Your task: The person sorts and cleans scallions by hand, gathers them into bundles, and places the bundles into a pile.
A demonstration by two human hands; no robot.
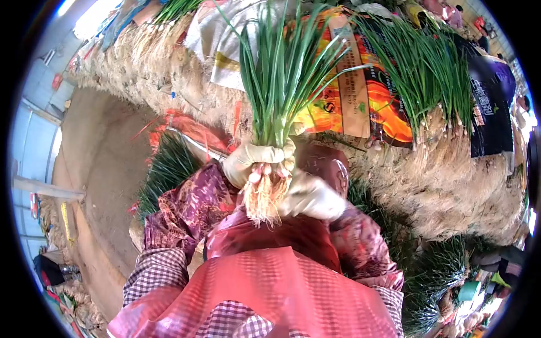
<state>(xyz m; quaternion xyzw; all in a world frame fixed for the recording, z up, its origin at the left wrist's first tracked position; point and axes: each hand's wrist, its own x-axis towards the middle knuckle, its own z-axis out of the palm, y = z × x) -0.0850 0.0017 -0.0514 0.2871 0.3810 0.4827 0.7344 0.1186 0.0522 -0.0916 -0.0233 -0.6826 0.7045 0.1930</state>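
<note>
My left hand (248, 160), in a pale glove, is wrapped round a bunch of green onions (276, 84) just above the bulbs. The long green leaves point up and away from me; pinkish-white bulbs and straw-coloured roots hang below my fingers. Beside those roots, at their right, is my gloved right hand (315, 197). It is smeared by motion, so its fingers cannot be made out and I cannot tell whether it touches the roots.
Ahead runs a long bank of rooty onions (451, 191). On it lie a printed orange bag (355, 84), a black bag (489, 112), a white woven sack (220, 34) and loose onions (417, 67). More leaves (169, 169) lie at my left, near bare floor (101, 152).
</note>
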